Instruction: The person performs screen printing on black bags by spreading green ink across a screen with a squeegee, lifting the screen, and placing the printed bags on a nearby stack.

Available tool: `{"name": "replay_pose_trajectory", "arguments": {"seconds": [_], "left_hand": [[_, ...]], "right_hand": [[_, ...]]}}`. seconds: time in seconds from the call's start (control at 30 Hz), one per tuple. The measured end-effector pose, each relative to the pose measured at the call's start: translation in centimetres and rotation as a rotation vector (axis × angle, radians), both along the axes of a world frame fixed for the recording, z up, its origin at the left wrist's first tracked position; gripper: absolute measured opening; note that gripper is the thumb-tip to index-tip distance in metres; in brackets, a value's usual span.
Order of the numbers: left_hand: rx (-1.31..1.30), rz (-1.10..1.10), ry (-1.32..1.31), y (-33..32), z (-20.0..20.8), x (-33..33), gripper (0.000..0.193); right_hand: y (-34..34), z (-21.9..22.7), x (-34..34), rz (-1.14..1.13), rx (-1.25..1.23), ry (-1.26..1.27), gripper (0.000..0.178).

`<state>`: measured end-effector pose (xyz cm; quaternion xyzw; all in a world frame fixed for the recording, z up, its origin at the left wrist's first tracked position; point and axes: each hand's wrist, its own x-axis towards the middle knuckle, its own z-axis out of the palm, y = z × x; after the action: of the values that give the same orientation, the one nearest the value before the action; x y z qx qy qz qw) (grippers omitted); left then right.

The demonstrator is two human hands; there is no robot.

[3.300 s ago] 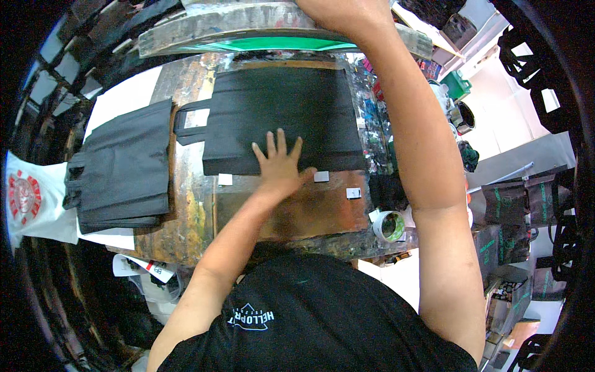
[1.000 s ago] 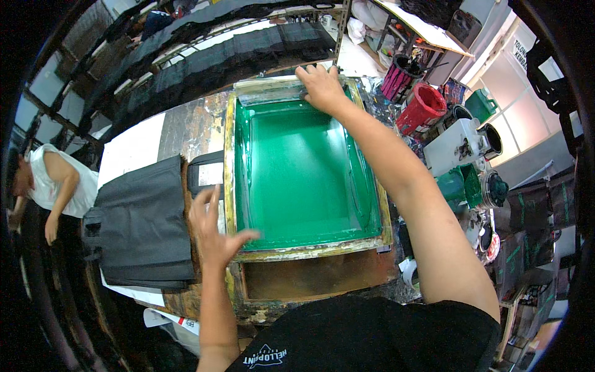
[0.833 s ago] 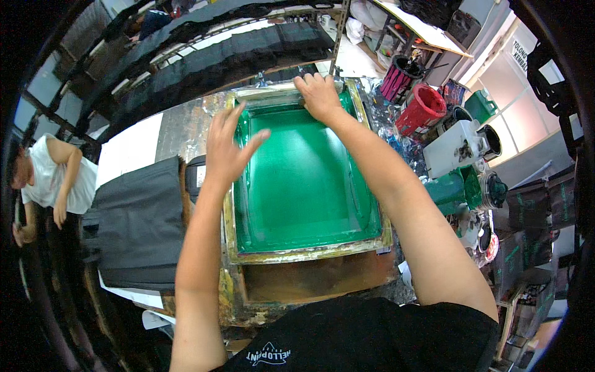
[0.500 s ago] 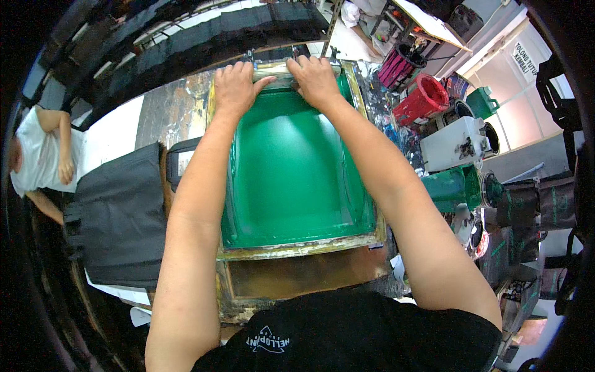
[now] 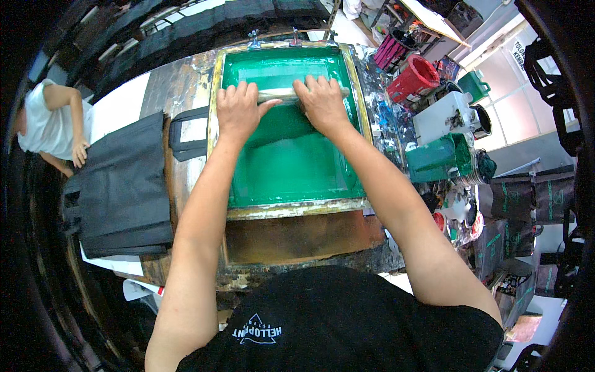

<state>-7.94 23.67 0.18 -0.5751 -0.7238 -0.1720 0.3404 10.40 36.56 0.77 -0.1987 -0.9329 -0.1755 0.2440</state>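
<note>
Left hand and right hand clasp the pale squeegee bar, fingers over its top, across the far half of the green screen. Looks stiff, fairly light, likely slippery lower down (plenty of wet-looking ink about!), so the cleaner top, near both ends, seems the hold. Beyond, clamp-like fittings sit at the far edge.

head-worn fisheye, wide view, facing down, near above the worktable
</note>
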Motion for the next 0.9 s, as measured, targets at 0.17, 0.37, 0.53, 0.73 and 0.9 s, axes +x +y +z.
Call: {"name": "replay_pose_trajectory", "arguments": {"seconds": [0.17, 0.37, 0.53, 0.73, 0.9], "left_hand": [[-0.015, -0.017, -0.049, -5.3, 0.1, 4.2, 0.058], [-0.074, -0.035, -0.105, -11.5, 0.6, 9.1, 0.059], [-0.072, -0.04, -0.106, -15.9, 0.8, 12.3, 0.06], [-0.104, -0.042, -0.196, -15.9, 1.7, 12.7, 0.057], [-0.039, -0.249, -0.294, -20.1, -0.2, 12.2, 0.076]], "right_hand": [[-5.2, 0.4, 4.0, -0.02, -0.014, -0.047, 0.022], [-11.5, 1.1, 9.1, -0.016, -0.074, -0.09, 0.022], [-15.8, 1.7, 12.4, -0.007, -0.121, -0.127, 0.022], [-15.5, 2.6, 12.6, 0.001, -0.146, -0.161, 0.029], [-17.9, 0.8, 14.1, 0.003, -0.176, -0.101, 0.034]]}}
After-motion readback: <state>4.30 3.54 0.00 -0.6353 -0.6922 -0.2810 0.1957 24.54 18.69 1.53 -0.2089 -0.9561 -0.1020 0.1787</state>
